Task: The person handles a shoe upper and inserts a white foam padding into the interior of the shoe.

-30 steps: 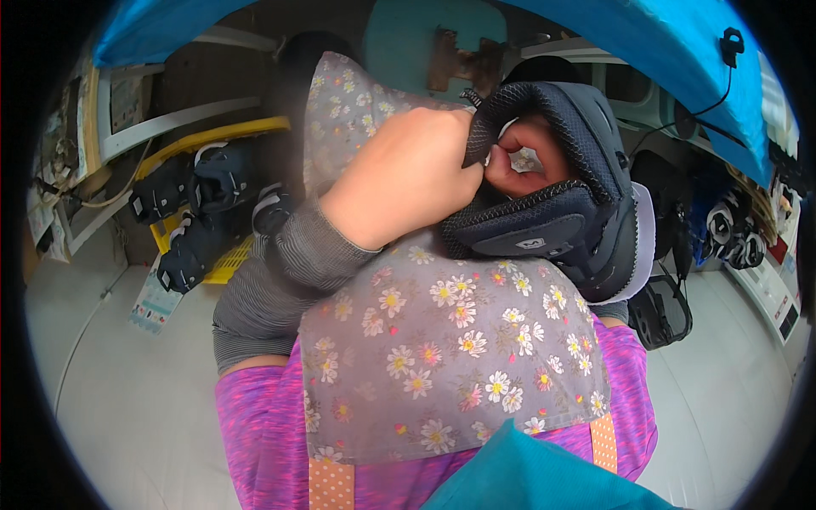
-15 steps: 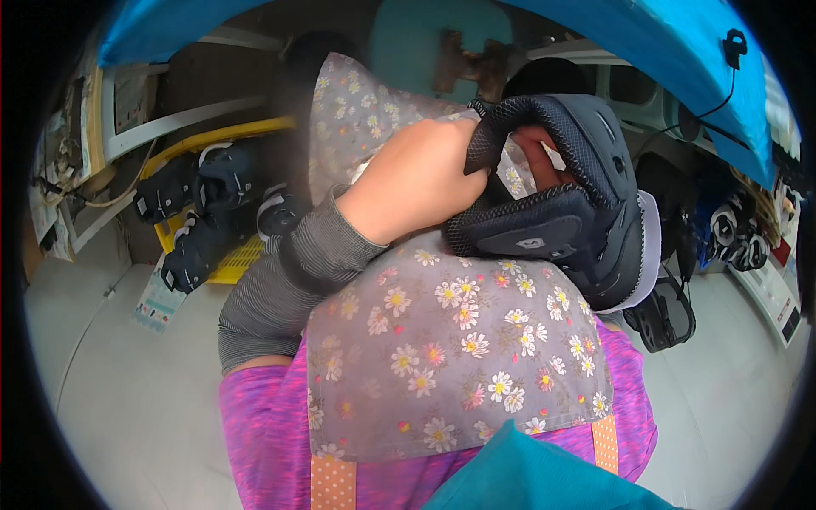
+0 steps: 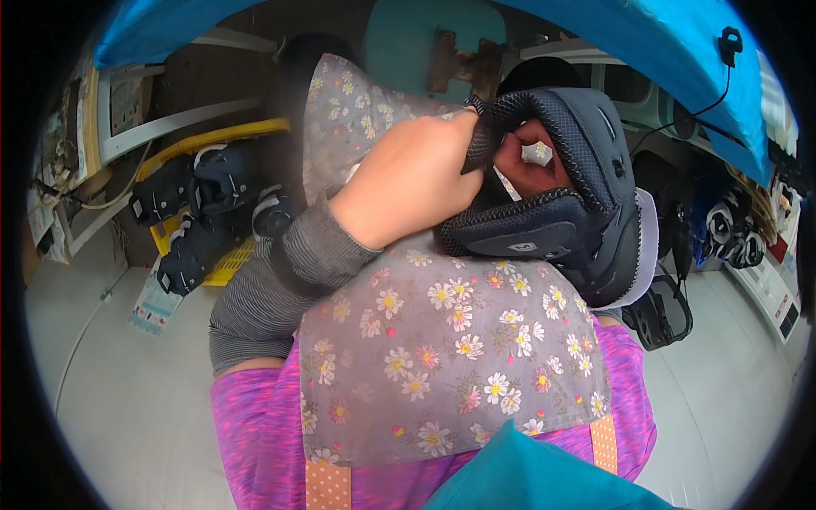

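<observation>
A black padded boot-like shoe with mesh lining and a pale grey sole edge lies tilted over my lap, its opening facing me. My left hand grips the dark mesh edge at the left side of the opening, fingers wrapped over it. Through the opening show curled fingers of my right hand, close to that same edge, while the rest of the hand is hidden by the shoe. Beneath lies a grey flowered apron over my lap.
A yellow basket at the left holds several black padded shoes. Overhead hangs a blue covered edge with a black cable. More dark items lie at the right, near a white boxy device. A teal stool top stands ahead.
My right fingers have shifted up and left inside the opening, toward my left hand, and curled more. My left hand keeps its hold on the edge. The shoe stays nearly in place.
</observation>
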Demonstrator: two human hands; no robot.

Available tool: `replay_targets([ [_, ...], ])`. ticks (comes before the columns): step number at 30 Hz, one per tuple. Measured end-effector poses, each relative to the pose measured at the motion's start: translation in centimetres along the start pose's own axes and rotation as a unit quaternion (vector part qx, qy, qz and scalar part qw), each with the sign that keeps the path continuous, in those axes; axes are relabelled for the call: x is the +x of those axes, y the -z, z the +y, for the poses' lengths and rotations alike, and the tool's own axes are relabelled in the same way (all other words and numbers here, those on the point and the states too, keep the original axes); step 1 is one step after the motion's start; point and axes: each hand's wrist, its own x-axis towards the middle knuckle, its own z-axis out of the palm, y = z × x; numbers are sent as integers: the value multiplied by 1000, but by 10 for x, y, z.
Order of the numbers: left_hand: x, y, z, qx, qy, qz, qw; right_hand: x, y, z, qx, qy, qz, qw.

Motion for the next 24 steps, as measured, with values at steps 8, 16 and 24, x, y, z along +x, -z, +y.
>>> replay_targets([
  [8, 5, -9, -15, -45, -4, -4, 999, 14, -3, 9, 220, -55, -53, 973],
  [16, 3, -5, -10, -139, 9, 57, 989, 23, 10, -21, 92, 10, 59, 994],
  [24, 11, 19, 23, 62, -96, 103, 988, 31, 8, -28, 58, 100, 40, 992],
])
